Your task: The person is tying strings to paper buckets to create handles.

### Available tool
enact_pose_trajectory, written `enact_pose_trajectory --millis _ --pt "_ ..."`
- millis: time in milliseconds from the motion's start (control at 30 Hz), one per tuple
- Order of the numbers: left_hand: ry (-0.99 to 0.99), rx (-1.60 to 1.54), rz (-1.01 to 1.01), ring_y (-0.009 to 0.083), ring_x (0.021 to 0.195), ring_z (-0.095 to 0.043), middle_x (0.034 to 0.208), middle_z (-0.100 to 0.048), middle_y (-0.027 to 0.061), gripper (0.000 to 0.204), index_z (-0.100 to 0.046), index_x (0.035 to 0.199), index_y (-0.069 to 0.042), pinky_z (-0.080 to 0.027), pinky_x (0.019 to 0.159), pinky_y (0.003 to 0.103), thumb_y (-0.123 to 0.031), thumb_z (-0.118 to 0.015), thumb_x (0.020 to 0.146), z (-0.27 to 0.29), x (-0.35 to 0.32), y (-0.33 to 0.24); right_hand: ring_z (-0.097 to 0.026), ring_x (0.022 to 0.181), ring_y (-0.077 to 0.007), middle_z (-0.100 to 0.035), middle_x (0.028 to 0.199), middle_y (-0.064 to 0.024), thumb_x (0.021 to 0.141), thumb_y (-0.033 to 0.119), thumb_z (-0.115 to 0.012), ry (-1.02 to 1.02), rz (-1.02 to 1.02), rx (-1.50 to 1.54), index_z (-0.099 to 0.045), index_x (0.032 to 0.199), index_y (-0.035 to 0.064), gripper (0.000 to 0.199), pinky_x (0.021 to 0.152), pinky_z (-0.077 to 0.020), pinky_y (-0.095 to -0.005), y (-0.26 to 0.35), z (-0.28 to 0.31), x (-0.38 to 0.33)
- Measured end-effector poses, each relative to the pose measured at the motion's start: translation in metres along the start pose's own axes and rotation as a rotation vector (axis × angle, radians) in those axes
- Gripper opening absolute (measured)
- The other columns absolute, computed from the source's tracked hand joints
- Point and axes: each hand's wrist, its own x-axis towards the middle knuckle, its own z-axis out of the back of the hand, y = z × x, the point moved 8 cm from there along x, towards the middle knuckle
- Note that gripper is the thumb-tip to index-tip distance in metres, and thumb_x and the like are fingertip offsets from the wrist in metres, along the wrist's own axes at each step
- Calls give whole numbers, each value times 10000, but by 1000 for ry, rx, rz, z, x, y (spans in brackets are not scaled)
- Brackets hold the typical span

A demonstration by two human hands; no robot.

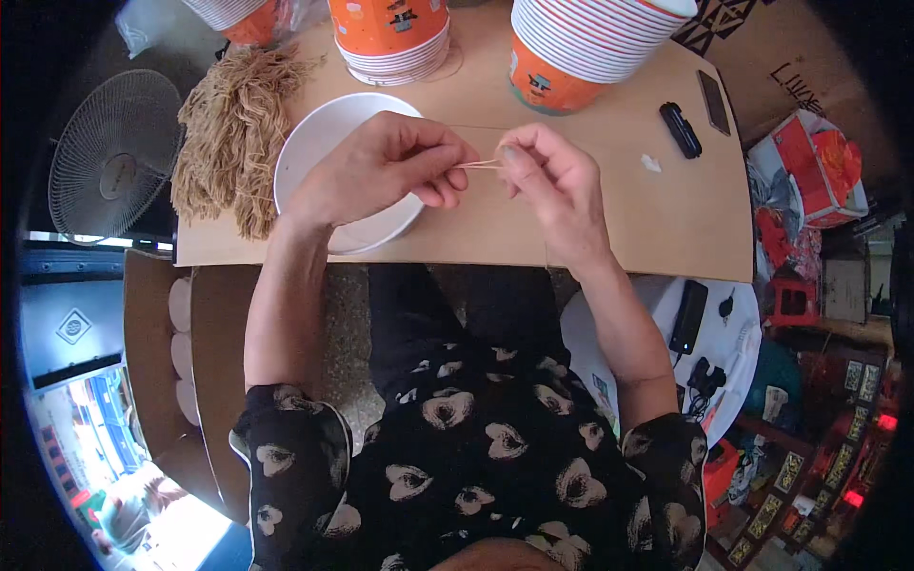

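Observation:
My left hand (381,169) and my right hand (564,188) are raised over the near part of the table, facing each other. Fingers of both hands pinch a thin tan cord (484,166), which runs in close strands across the small gap between them. Under my left hand is a round white tub (376,232), seen from above and partly covered by that hand and forearm. Left of the tub lies a thick heap of tan cords (231,133), its looped strands hanging toward the table's near edge.
Nested orange-and-white paper buckets (598,52) stand at the far right, with another stack (392,43) behind the tub. A black case (680,130) and a phone (712,102) lie rightward on the cardboard-topped table (657,228). A fan (116,157) and open carton (157,366) are at left.

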Motion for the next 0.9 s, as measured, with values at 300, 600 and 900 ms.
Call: enact_pose_trajectory --millis 300,600,900 --pt "66 77 -17 66 723 -618 815 -656 15 184 -664 1041 3 -516 660 208 -146 -568 993 1 0 1 -517 679 -41 -568 744 23 972 131 -590 -2 7 -52 -598 939 -10 145 613 -420 -200 13 5 6" --pt "17 58 -31 48 670 -573 707 -586 -18 208 -651 1019 5 -470 592 211 -188 -575 994 0 -1 -3 -514 675 -33 -591 748 35 932 141 -657 10 -36 3 -685 961 -26 173 613 -413 -185 10 4 5" --pt "-140 65 -100 52 725 -589 800 -642 10 218 -670 1089 26 -492 661 207 -145 -588 982 -3 -20 5 -469 591 -32 -545 657 39 930 159 -659 -50 -70 130 -703 1014 -29 211 540 -376 -191 -6 -2 5"
